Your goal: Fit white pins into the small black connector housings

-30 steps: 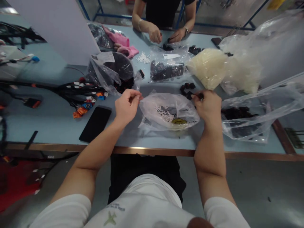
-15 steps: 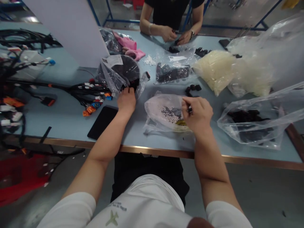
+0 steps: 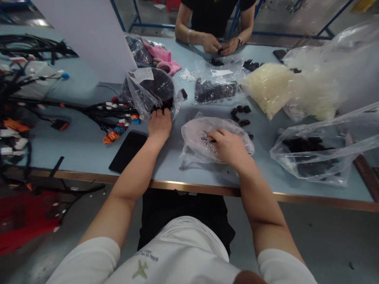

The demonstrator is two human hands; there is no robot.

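Left hand (image 3: 160,125) bends its fingers into the bag of dark parts (image 3: 156,87), its hold hidden, while right hand (image 3: 228,145), nearly closed, pinches a small dark piece (image 3: 213,141) above the bag of white pieces (image 3: 191,136), laid near the surface's front edge (image 3: 192,187), probably for easy reach.

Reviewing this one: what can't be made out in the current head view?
All in the head view:
- Left hand: its tips are hidden at the dark parts in the clear bag; whether it grips one is unclear.
- Dark piece in the right hand: mostly covered by fingers.
- White pieces: too small to tell their shape.
- Paper label: too small to read.
- Red item: cut off by the left edge.
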